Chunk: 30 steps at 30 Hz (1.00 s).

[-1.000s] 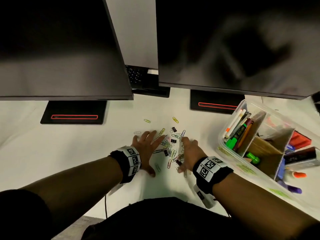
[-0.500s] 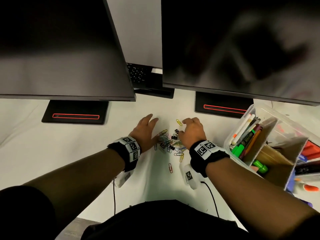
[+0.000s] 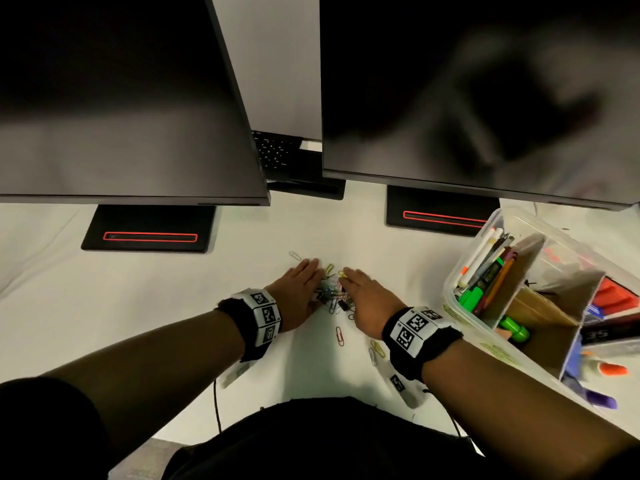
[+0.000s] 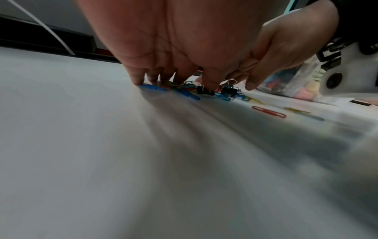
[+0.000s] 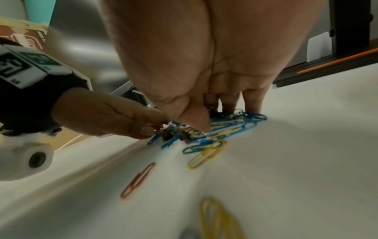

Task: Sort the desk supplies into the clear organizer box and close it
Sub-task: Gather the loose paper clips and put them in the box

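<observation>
Glossy coated paper clips (image 5: 206, 153) lie on smooth matt white desk (image 3: 104, 306); organizer box (image 3: 460, 271) clear plastic.

head overhead, wrists low, sharing clips (image 3: 332, 294)

The white desk (image 3: 104, 306) is covered with a heap of paper clips (image 3: 332, 294) (coloured, binder clips among them), two monitor bases and the clear organizer box (image 3: 460, 306)

No legible text; wristbands (image 3: 266, 315) carry only black-white coded squares.
</observation>
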Each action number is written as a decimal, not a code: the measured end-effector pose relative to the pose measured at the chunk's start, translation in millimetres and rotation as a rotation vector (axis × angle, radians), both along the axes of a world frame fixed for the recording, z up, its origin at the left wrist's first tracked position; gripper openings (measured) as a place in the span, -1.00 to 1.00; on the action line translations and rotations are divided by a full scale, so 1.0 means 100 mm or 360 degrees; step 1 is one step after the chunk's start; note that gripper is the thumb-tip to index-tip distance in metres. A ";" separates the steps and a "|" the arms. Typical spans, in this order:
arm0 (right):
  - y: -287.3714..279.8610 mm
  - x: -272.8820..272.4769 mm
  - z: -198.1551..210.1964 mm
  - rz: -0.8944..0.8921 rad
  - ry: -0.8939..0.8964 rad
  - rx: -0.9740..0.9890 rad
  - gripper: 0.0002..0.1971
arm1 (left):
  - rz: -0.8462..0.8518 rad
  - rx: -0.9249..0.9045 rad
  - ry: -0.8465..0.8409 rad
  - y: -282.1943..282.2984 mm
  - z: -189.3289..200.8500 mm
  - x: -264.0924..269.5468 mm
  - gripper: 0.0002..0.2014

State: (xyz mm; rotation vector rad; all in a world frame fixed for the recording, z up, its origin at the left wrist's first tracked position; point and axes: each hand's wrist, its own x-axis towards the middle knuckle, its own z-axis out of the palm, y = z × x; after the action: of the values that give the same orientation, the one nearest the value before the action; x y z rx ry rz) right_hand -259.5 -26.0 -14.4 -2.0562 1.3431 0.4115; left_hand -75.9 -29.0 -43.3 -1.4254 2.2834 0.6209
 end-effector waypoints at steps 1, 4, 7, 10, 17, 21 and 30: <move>0.06 -0.02 0.00 0.0013 0.0002 -0.0008 -0.30 | -0.0002 0.0010 -0.0029 0.05 0.03 0.00 -0.34; 0.19 -0.07 -0.02 0.0036 -0.0024 -0.0012 -0.28 | -0.0088 -0.0014 0.0071 0.18 0.07 -0.01 -0.39; 0.27 -0.12 0.00 -0.0013 -0.0100 -0.0019 -0.34 | -0.0214 -0.0012 0.0019 0.23 0.14 -0.03 -0.40; 0.31 -0.20 0.08 -0.0287 -0.0143 -0.0183 -0.34 | 0.0007 0.0009 0.0080 0.13 0.20 0.00 -0.36; 0.51 -0.40 0.03 -0.0608 0.0113 0.0096 0.26 | 0.0463 0.0068 0.0075 -0.08 0.16 0.13 -0.25; 0.53 -0.33 -0.03 -0.0689 -0.0026 0.0108 0.20 | 0.0268 0.0121 0.0127 0.14 0.17 0.00 -0.27; 0.29 -0.12 -0.03 -0.0830 -0.0268 -0.0041 -0.04 | 0.0160 0.0189 0.0302 0.36 0.27 -0.24 0.04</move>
State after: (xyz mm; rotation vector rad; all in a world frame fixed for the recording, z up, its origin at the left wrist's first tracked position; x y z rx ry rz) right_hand -271.3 2.7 -16.9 -1.6300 1.7066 -0.0085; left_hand -100.2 7.1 -16.4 -1.4869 2.2823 0.9431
